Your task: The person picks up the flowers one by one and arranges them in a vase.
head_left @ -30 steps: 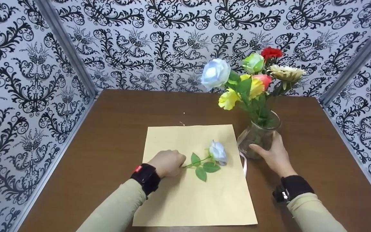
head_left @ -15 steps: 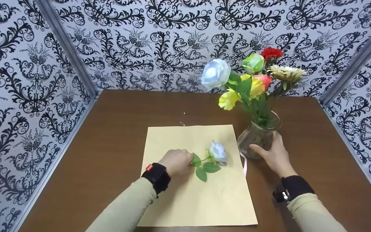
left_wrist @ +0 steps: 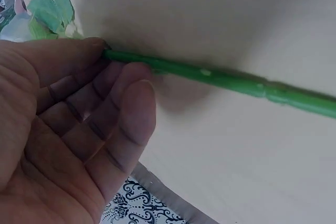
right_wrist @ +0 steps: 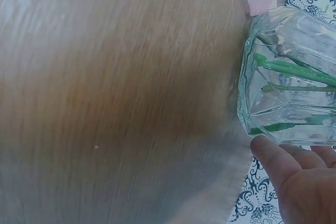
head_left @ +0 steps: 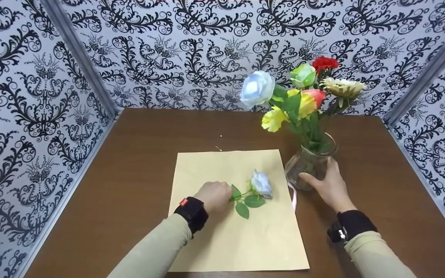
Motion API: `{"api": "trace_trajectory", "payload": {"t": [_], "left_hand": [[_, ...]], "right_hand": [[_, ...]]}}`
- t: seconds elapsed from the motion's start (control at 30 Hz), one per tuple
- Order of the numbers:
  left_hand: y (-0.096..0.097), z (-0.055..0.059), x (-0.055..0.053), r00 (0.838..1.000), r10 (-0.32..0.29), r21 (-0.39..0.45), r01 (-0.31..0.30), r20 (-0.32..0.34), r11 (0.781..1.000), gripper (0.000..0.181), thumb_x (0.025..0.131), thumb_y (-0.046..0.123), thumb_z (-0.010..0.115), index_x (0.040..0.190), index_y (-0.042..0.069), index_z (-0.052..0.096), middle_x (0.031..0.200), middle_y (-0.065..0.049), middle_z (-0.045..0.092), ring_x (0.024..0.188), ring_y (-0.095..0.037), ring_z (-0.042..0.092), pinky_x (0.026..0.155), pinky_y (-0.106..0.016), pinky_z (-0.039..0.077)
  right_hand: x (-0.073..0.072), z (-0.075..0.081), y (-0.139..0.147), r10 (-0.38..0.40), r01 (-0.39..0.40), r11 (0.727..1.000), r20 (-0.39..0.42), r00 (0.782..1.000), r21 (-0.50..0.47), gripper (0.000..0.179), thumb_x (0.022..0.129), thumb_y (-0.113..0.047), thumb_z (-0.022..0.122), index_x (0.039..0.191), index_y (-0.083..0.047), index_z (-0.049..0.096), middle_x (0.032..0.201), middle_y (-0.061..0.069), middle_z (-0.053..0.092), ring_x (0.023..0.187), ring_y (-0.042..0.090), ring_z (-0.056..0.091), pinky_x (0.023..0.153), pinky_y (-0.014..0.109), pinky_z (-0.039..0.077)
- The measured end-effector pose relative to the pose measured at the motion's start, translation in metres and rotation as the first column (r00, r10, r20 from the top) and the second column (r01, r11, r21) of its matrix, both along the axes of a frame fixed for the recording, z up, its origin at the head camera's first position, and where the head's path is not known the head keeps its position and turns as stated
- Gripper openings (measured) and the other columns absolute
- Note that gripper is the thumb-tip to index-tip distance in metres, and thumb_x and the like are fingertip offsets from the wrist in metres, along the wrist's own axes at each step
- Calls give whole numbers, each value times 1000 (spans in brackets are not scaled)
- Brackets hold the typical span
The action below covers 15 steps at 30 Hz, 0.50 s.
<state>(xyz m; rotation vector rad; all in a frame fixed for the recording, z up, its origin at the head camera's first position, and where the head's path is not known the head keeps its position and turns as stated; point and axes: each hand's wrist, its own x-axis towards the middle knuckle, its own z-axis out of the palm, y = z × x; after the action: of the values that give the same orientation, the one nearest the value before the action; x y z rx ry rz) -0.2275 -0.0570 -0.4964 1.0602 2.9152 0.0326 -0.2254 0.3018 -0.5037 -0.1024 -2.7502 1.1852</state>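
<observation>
A pale blue artificial rose (head_left: 261, 183) lies on a sheet of yellow paper (head_left: 242, 239). My left hand (head_left: 215, 196) pinches its green stem (left_wrist: 231, 81) between thumb and fingertips, close below the leaves. In the left wrist view the stem's bare end runs out to the right. To the right stands a clear glass vase (head_left: 303, 166) with several artificial flowers, among them a blue rose (head_left: 258, 88), a yellow one and a red one. My right hand (head_left: 331, 185) holds the vase's side, thumb in front; the fingers are partly hidden behind the glass in the head view.
A pink ribbon (head_left: 292, 196) lies between the paper and the vase. The brown table (head_left: 137, 154) ends at patterned walls (head_left: 207, 58) behind and at both sides. Small white specks lie beyond the paper.
My left hand has slid right along the stem, up to the leaves. The rose has barely moved, and my right hand and the vase stay where they were.
</observation>
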Motion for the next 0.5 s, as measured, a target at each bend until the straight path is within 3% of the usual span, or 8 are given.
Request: {"api": "trace_trajectory", "payload": {"t": [0.17, 0.3, 0.4, 0.5], "left_hand": [[2, 4, 0, 1000, -20, -4, 20, 23, 1000, 40, 82, 4, 71, 63, 19, 39, 66, 3, 55, 57, -15, 48, 52, -36, 49], [6, 16, 2, 998, -54, 60, 51, 39, 997, 32, 81, 4, 73, 67, 19, 47, 68, 4, 60, 58, -14, 51, 56, -35, 50], [10, 33, 5, 993, -117, 139, 117, -4, 983, 23, 80, 2, 71, 72, 17, 55, 70, 2, 66, 59, -14, 56, 57, -34, 53], [15, 51, 9, 979, -177, 212, 194, -97, 958, 18, 78, 0, 69, 76, 15, 58, 69, 1, 64, 57, -14, 54, 53, -33, 52]], "right_hand": [[-1, 1, -1, 13, -13, 1000, 10, 1000, -10, 114, 88, -54, 76, 161, 0, 8, 162, 29, 21, 147, 53, 26, 114, 69, 27], [-1, 2, -1, 20, -20, 1000, 27, 999, -22, 116, 88, -56, 76, 162, -1, 5, 163, 29, 20, 148, 53, 25, 113, 70, 26], [-1, 1, 0, 14, -13, 1000, 22, 1000, -19, 116, 87, -56, 76, 161, -1, 7, 162, 29, 22, 147, 52, 26, 114, 69, 27], [-1, 1, 1, 10, -10, 1000, 15, 1000, -13, 110, 89, -50, 77, 160, 1, 10, 160, 30, 25, 146, 52, 28, 114, 67, 28]]}}
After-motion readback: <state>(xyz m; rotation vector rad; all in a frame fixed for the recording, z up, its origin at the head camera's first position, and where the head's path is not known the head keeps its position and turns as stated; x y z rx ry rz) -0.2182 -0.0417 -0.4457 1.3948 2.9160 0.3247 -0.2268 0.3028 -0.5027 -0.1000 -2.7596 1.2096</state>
